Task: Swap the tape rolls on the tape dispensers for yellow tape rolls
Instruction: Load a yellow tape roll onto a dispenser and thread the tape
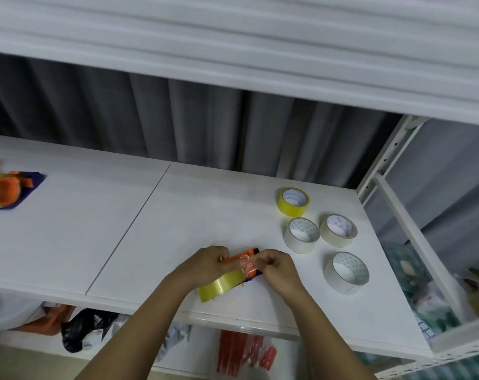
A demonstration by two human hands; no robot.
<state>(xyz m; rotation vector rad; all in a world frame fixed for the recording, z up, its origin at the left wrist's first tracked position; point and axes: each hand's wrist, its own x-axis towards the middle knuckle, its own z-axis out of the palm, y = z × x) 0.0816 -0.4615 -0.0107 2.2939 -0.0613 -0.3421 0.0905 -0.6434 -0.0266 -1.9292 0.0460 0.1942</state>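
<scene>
An orange and blue tape dispenser (248,253) lies on the white shelf (178,215) near its front edge, with a yellow tape roll (222,285) mounted on it. My left hand (205,263) grips the dispenser's orange top. My right hand (274,266) pinches the loose end of the yellow tape at the dispenser's front. A second dispenser (8,192) with a yellow roll lies at the far left. A spare yellow roll (292,201) stands at the right.
Three white tape rolls (301,235) (338,230) (346,272) lie to the right of my hands. A white metal rack post (389,160) bounds the shelf on the right. Bags and orange packets fill the lower shelf (241,352).
</scene>
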